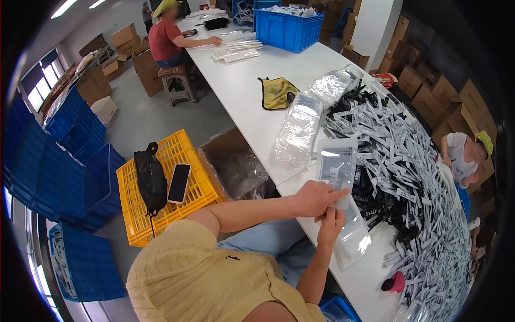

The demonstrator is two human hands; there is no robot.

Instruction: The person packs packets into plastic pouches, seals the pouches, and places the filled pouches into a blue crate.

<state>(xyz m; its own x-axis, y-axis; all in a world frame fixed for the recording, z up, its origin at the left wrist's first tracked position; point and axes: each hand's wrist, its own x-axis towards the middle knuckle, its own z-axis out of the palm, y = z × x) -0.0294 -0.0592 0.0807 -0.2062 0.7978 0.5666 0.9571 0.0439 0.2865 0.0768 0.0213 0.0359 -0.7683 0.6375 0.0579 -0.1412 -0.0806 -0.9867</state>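
Note:
My left hand (318, 198) is closed on a clear plastic bag (351, 241), its index finger lying across the bag. Just below it, my right hand (331, 222) pinches the same bag between thumb and fingers. A grey-and-white printed packet (337, 167) with dark lettering shows beyond my fingers; whether it is inside the bag I cannot tell. To the right spreads a large heap of small black-and-white printed strips (397, 155). Beyond my hands lie stacked clear plastic bags (300, 126).
The white table (236, 91) bears a yellow cloth (277, 93), a blue crate (289, 28) and a pink-and-black object (394, 282). On a yellow crate (185, 145) are a phone (179, 183) and a black pouch (150, 180). Two people sit nearby. A cardboard box (236, 155) stands beside the table.

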